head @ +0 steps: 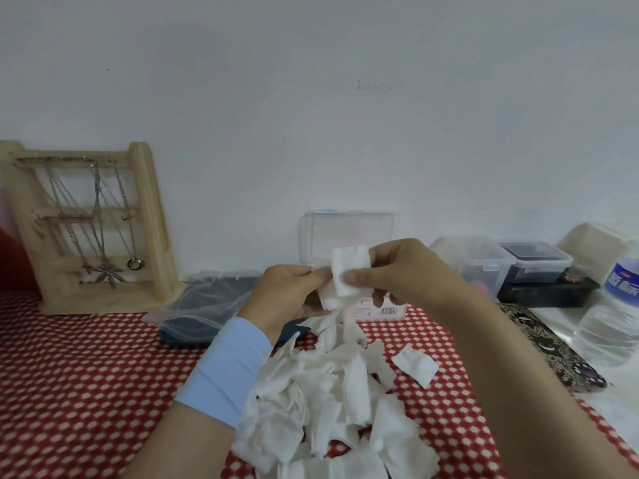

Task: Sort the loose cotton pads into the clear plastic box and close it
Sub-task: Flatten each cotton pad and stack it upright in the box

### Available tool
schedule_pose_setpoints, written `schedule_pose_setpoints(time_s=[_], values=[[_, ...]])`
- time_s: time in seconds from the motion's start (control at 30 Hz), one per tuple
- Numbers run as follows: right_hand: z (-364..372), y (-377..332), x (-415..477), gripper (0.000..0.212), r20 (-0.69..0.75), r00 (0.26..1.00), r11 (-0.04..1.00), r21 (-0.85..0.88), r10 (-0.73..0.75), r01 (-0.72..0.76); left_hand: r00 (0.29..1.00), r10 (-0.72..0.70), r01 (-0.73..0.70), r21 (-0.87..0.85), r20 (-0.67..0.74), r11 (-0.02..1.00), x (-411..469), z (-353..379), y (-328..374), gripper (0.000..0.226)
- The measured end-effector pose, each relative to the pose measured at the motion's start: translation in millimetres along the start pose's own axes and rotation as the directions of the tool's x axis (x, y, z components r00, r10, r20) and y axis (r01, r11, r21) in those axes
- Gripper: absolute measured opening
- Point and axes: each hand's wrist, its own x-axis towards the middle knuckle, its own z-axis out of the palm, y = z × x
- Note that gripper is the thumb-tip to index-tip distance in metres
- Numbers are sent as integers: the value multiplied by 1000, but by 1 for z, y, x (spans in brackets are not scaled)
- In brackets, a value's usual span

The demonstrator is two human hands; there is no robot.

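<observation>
Red-dotted cloth (86, 357) bears cotton pads (321, 392); left hand (287, 299) and right hand (408, 271) pinch some before the open box (349, 229).

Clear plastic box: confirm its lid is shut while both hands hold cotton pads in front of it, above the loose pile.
Not shut: the head view shows the clear plastic box with its lid standing open, upright behind the hands. The rest holds: the left hand and right hand hold cotton pads in front of it, above the loose pile.
</observation>
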Motion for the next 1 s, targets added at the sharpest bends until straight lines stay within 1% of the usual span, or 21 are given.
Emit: schedule_pose_setpoints(time_s=[0.03,0.1,0.23,0.4,0.47,0.57,0.6,0.63,0.67,0.73,0.8,0.87,0.93,1.0], values=[[5,1,4,14,-17,1000,998,-60,15,-16,1000,3,-3,5,8,1000,0,0,0,19],[12,4,9,13,-38,999,993,-114,27,-31,1000,2,-2,19,3,1000,1,0,0,18],[18,5,11,14,-71,997,992,-119,37,-46,1000,-1,2,46,-18,999,4,-2,-2,18],[20,6,14,21,-83,996,998,-58,13,-18,1000,9,-9,47,2,999,3,-3,-2,19],[22,7,15,22,-98,995,995,-91,20,-29,1000,-3,2,36,24,999,2,-1,-1,25],[23,9,17,26,-118,992,985,-160,41,-60,997,-49,48,9,59,999,0,1,3,44],[22,9,17,29,-121,992,983,-169,47,-67,996,-50,50,12,72,999,0,1,3,47],[20,10,18,34,-124,991,983,-169,49,-70,996,-38,36,27,86,999,-1,1,3,44],[18,11,17,36,-126,991,985,-158,52,-72,995,-16,11,46,102,999,-1,1,3,35],[12,12,15,34,-123,991,991,-115,56,-70,990,19,-26,49,138,998,-2,-1,1,20],[6,15,12,26,-141,988,996,-51,64,-72,987,18,-23,27,157,999,-2,-3,-1,19],[2,20,12,20,-186,980,997,-32,66,-73,989,8,-11,18,149,1000,-2,-3,0,17],[0,26,11,19,-202,977,985,-137,73,-102,990,-3,1,16,139,1000,0,-4,-1,17],[-3,37,7,16,-140,983,919,-360,118,-161,990,-17,13,25,138,1000,2,-4,-4,21]])
